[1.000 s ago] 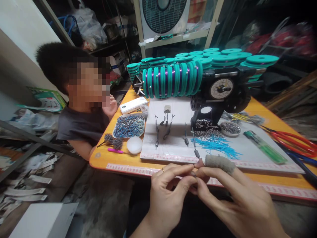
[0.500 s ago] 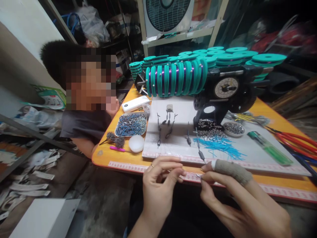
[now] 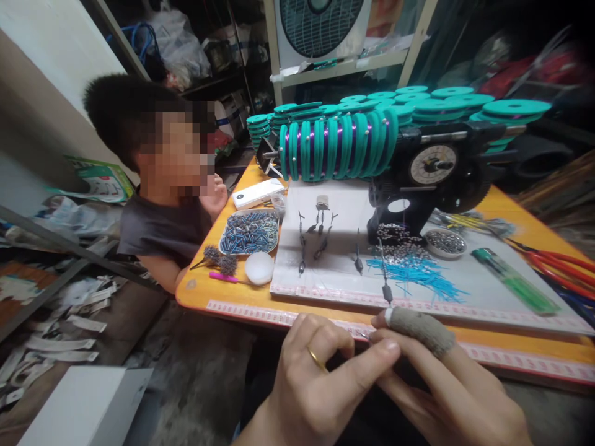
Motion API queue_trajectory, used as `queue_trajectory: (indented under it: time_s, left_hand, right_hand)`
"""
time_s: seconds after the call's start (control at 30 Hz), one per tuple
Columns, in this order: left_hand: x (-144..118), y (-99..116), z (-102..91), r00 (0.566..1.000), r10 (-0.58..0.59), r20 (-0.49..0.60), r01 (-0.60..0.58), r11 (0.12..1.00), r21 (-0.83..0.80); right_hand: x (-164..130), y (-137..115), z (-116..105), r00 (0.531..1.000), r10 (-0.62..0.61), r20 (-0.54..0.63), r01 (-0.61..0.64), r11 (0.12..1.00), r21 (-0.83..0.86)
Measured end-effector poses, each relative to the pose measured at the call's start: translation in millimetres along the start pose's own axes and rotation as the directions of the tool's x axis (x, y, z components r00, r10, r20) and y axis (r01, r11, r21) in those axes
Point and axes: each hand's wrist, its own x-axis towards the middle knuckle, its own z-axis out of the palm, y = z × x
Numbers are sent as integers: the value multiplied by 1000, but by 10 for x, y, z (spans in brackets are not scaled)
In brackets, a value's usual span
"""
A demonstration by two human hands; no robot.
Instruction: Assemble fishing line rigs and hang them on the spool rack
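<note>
My left hand, with a ring on one finger, is closed and its thumb reaches against the fingertips of my right hand. My right hand is pinched closed at the table's front edge and wears a grey finger sleeve. At the meeting fingertips a small shiny metal piece shows; its kind is too small to tell. Just beyond the sleeved fingertip lies a dark weight on a thin line. Similar dark line rigs lie on the grey board.
Teal spools with purple line sit on a black winding machine. Blue thin tubes, a dish of metal bits, a green lighter and a tray of blue-and-silver pieces are around. A person leans at the left edge.
My left hand has moved right and turned, its thumb now at my right hand's fingertips; before, the two hands were apart. The view has shifted slightly.
</note>
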Motion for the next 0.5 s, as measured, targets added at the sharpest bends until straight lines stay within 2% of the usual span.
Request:
queue_trajectory:
  time_s: [0.1,0.17,0.3,0.37,0.43,0.5]
  left_hand:
    - [25,14,1,999,-27,-20,24,990,-138]
    - [22,30,-1,991,-122,-47,104,953,-286]
    - [11,47,-22,923,-386,-3,313,752,-580]
    - [11,36,-49,892,-449,50,377,680,-629]
    - [4,11,-84,907,-417,64,375,730,-572]
    - [-16,-22,-119,951,-301,71,302,852,-427]
  right_hand:
    - [35,-17,-14,1000,-1,-5,1,1000,11]
    - [89,-50,-33,999,43,-21,-42,998,38]
    - [172,-110,-49,990,140,-36,-134,982,134]
    - [177,-119,-47,986,161,-37,-155,978,139]
    - [164,-117,-47,985,170,-42,-164,979,124]
    - [140,-109,-50,985,167,-50,-161,981,110]
